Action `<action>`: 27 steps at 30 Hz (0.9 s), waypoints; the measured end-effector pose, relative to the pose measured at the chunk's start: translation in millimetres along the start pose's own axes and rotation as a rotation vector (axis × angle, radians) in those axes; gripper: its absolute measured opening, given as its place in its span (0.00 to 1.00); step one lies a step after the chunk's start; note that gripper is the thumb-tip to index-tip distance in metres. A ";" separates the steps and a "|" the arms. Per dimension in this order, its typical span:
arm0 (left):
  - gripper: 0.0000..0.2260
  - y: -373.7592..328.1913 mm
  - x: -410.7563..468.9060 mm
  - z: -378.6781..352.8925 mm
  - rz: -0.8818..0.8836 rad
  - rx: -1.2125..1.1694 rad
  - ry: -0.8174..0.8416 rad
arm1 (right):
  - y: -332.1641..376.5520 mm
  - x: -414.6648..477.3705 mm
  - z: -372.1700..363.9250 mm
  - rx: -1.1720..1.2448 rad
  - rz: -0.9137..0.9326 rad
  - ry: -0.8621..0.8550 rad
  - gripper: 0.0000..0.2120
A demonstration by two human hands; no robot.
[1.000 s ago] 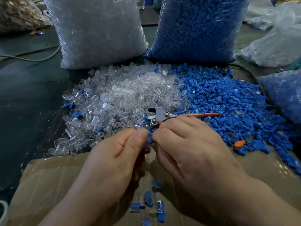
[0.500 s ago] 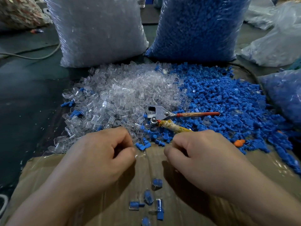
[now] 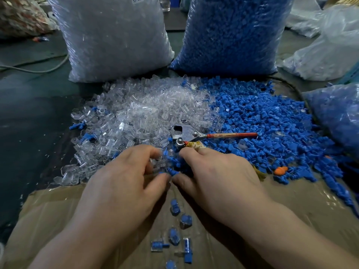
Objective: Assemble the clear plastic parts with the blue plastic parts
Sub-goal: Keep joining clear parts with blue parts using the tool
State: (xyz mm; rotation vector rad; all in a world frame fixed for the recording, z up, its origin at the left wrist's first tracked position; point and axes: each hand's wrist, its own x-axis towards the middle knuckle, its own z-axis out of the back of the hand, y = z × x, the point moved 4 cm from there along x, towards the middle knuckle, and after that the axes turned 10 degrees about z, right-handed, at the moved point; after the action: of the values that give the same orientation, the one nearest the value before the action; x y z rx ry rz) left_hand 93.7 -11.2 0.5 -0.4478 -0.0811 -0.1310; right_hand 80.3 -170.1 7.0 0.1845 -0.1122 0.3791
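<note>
A second ago both hands met over a single piece at the middle of the frame, and half a second ago they had drawn apart over the cardboard [image 3: 58,210] with their fingers curled in. Now they have moved up the frame to the near edge of the piles. The left hand [image 3: 124,183] dips bent fingers into the clear parts [image 3: 139,113] at centre left. The right hand [image 3: 213,177] curls its fingers down onto the blue parts [image 3: 262,121] where that heap meets the clear one, just below the pliers [image 3: 184,133]. The thumbs nearly touch, with a blue part lying between them. Fingertips are buried among the pieces, so I cannot tell whether either hand has one pinched yet. Below the hands, at bottom centre, the finished pieces [image 3: 185,221] lie scattered on the cardboard. One more seems to sit at the top of that cluster, on a spot that looked bare half a second ago. That suggests one assembly has just been completed and dropped, and the hands are fetching the next pair, a clear part for the left and a blue one for the right. With heaps this large, and a clear bag [image 3: 112,35] and a blue bag [image 3: 233,35] full behind them, the job is barely begun.
</note>
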 end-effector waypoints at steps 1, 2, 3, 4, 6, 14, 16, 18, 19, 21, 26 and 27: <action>0.21 -2.2 0.1 -2.2 -0.007 0.058 0.011 | -0.2 1.5 -0.3 0.003 0.001 0.007 0.17; 0.23 -4.5 -0.4 -4.2 -0.021 0.120 0.024 | -0.5 2.8 -0.9 0.000 -0.001 0.013 0.15; 0.25 -7.1 -0.6 -5.6 -0.037 0.167 0.032 | -0.8 4.0 -1.6 -0.006 -0.008 0.022 0.14; 0.24 -9.1 -1.0 -6.2 -0.047 0.188 0.037 | -0.6 4.6 -1.9 -0.012 -0.015 0.033 0.14; 0.21 -11.9 -0.3 -6.1 -0.049 0.162 0.035 | -0.4 4.3 -2.8 -0.015 -0.028 0.038 0.15; 0.09 -13.4 -0.9 -5.8 -0.051 0.037 0.007 | 0.8 2.8 -3.0 0.054 0.004 -0.010 0.13; 0.11 -12.6 -0.9 -5.6 -0.025 0.022 0.005 | 2.0 4.1 -3.7 0.083 0.021 -0.018 0.13; 0.18 -8.4 0.2 -6.5 0.037 -0.013 -0.002 | 2.6 4.3 -4.4 0.099 0.027 -0.031 0.11; 0.22 -6.2 1.0 -6.9 0.067 -0.014 -0.010 | 2.4 4.7 -4.7 0.104 0.028 -0.040 0.09; 0.26 -7.1 2.7 -8.1 0.071 0.071 -0.028 | 1.9 5.0 -5.5 0.113 0.035 -0.062 0.06; 0.20 -14.2 2.0 -8.2 0.009 0.126 0.015 | 2.6 6.1 -9.1 0.074 0.092 -0.081 0.08; 0.18 -14.6 1.8 -7.9 0.002 0.112 0.016 | 1.9 6.1 -9.4 0.081 0.094 -0.092 0.08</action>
State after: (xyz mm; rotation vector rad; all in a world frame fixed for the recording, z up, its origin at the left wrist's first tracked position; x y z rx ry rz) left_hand 93.7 -27.9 -0.2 -0.3353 -0.0717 -0.1272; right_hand 85.9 -164.2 -1.0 0.2775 -0.1970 0.4694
